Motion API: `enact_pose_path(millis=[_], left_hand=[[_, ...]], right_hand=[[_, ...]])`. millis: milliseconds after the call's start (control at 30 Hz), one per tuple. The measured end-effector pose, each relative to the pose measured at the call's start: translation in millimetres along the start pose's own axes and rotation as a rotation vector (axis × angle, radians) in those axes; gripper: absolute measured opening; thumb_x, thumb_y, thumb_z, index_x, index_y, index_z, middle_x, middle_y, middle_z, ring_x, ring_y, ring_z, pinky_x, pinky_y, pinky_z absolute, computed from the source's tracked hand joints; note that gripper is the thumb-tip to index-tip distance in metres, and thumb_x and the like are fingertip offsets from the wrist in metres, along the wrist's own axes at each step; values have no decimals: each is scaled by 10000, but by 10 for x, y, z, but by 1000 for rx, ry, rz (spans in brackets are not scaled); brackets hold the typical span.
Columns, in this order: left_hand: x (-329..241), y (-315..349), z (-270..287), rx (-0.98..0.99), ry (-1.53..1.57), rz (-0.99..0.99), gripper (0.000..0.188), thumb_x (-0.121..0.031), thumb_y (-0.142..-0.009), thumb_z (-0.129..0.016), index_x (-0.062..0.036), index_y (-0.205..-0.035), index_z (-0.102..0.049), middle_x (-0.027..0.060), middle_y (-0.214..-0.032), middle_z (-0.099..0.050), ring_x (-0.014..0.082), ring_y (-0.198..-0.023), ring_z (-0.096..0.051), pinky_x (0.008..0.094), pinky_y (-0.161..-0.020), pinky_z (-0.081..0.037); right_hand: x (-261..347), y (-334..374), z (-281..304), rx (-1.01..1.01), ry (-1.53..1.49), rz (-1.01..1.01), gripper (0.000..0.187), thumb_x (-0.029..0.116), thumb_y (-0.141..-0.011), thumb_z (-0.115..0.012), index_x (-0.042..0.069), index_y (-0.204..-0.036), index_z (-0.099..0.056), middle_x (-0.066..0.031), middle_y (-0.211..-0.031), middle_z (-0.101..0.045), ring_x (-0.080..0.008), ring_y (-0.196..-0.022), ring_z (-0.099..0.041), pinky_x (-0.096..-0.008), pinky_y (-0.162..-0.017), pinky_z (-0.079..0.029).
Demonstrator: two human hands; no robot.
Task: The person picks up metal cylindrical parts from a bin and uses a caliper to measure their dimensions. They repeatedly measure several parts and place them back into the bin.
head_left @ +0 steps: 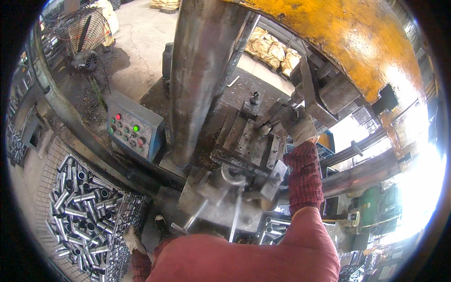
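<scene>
My right hand, in a pale work glove with a dark red knitted sleeve, reaches forward into the press beside a dark metal die part. Its fingers look curled at that part; what is in them is hidden. Below and left of it lies the steel die block with a bolt standing on it. My left hand, also gloved, hangs low at the right side of a wire basket. Its fingers are too unclear to read. Short shiny metal tubes fill that basket.
A thick steel column rises left of the die, under a yellow press frame. A control box with lit red and green buttons stands left. Metal rods lie on a plate before me. A caged fan stands far left.
</scene>
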State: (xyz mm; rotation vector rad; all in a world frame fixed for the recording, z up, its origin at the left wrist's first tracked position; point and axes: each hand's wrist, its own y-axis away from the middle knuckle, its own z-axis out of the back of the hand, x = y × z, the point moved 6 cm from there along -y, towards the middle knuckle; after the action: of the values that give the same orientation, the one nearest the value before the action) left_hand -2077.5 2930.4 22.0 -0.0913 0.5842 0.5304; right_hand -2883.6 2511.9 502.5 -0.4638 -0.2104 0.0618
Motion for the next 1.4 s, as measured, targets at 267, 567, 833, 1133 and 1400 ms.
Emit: enact_pose_path(millis=[267, 567, 833, 1133, 1400], left_hand=[[-151, -20, 73, -4, 5, -185, 447, -289, -1129, -479, -97, -1453, -721, 187, -1231, -783, 372, -1034, -751, 456, -922, -614], [33, -29, -40, -56, 12, -42, 413, -290, -1163, -467, -124, -1399, -763, 89, -1100, -736, 228, -855, -711, 363, -784, -617], [-7, -37, -43, -69, -2, -27, 466, -404, -1209, -423, -150, -1400, -764, 19, -937, -673, 157, -689, -654, 330, -691, -610], [21, -38, -36, 16, -61, 13, 456, -389, -1201, -434, -146, -1422, -750, 42, -1022, -682, 184, -780, -666, 335, -756, -603], [33, -34, 2, 45, -96, 28, 450, -376, -1193, -444, -143, -1441, -738, 63, -1098, -690, 208, -860, -676, 340, -813, -597]], right_hand=[[-46, 79, -152, -79, -1120, -325, 374, 355, -1121, -672, 18, -1210, -808, -130, -1012, -805, -264, -937, -729, -407, -847, -582], [-831, -32, -220, -265, 90, -27, 443, 426, -1113, -693, 13, -1233, -801, -82, -967, -779, -195, -842, -660, -387, -752, -552], [-1227, -120, -787, -23, -476, -235, 327, 342, -1117, -681, 29, -1180, -748, -33, -906, -731, -160, -798, -681, -370, -708, -570], [50, 131, 126, -187, 158, -198, 378, 399, -1100, -668, 54, -1155, -813, -269, -1066, -796, -486, -1015, -768, -548, -854, -602], [143, 154, 81, -449, 181, -234, 337, 391, -1066, -698, 115, -1209, -831, -211, -1140, -821, -417, -1025, -797, -520, -885, -628]])
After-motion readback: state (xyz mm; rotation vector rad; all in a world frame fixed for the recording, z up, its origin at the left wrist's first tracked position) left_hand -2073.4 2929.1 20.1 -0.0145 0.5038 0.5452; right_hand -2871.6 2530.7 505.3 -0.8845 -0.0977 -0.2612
